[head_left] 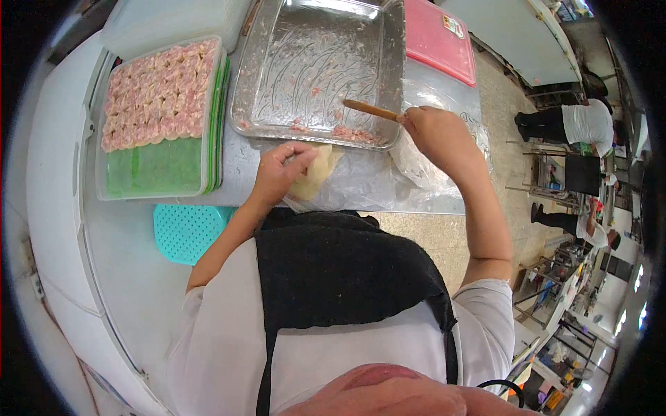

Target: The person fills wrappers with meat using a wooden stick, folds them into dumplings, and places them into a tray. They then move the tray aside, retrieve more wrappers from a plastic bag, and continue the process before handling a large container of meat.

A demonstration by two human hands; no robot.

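Observation:
My left hand [286, 170] is closed on pale round wrappers [320, 170] at the table's near edge. Above the tray's lower right part, my right hand [436, 135] grips a flat wooden stick [373, 109], its tip pointing left. The large metal tray [316, 130] is smeared inside, with a little pink minced meat [352, 133] along its near edge. To the left, a clear container [211, 139] with a green base holds rows of filled dumplings [159, 97] in its far part. Crumpled clear plastic [374, 182] lies beside the wrappers.
A red-lidded box [440, 38] stands right of the tray. Another clear plastic container [177, 24] is at the far left. A turquoise perforated basket [191, 232] sits below the table's left edge. Two people [587, 125] stand farther off at the right, near racks.

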